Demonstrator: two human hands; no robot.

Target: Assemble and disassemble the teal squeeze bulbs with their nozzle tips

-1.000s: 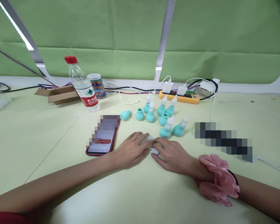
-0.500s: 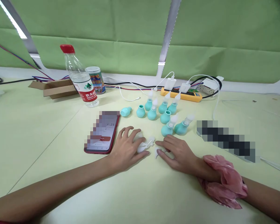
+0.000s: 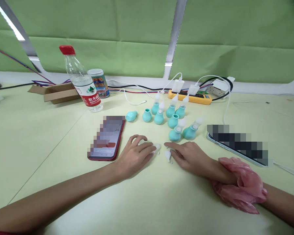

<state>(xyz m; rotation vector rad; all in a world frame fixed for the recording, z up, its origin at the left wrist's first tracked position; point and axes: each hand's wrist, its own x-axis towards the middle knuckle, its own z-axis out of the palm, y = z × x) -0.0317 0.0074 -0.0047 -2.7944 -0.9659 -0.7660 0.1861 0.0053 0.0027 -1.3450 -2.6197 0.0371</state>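
My left hand (image 3: 136,156) lies over several translucent white nozzle tips, its fingers apart and bent, partly covering them. One tip (image 3: 157,148) shows beyond its fingertips. My right hand (image 3: 189,158) rests on the table with index finger stretched out and thumb apart; the other fingers are folded under. Beside that thumb lies another white tip (image 3: 168,156). Behind the hands stand several turquoise rubber bulbs, most with a white nozzle on top. Two upright bulbs have bare necks: one bulb (image 3: 147,116) at left and one bulb (image 3: 173,121) nearer the middle. A further bulb (image 3: 131,116) lies on its side.
A phone (image 3: 106,138) lies left of my left hand; a second phone (image 3: 237,145) lies at right. A water bottle (image 3: 84,86), a can (image 3: 100,83) and an open cardboard box (image 3: 61,93) stand at the back left. Behind the bulbs is a yellow power strip (image 3: 189,98) with chargers and cables.
My left fingers have drawn closer together over the white tips. My right thumb has moved off the small tip beside it, which now shows more fully. The bulbs keep their places.
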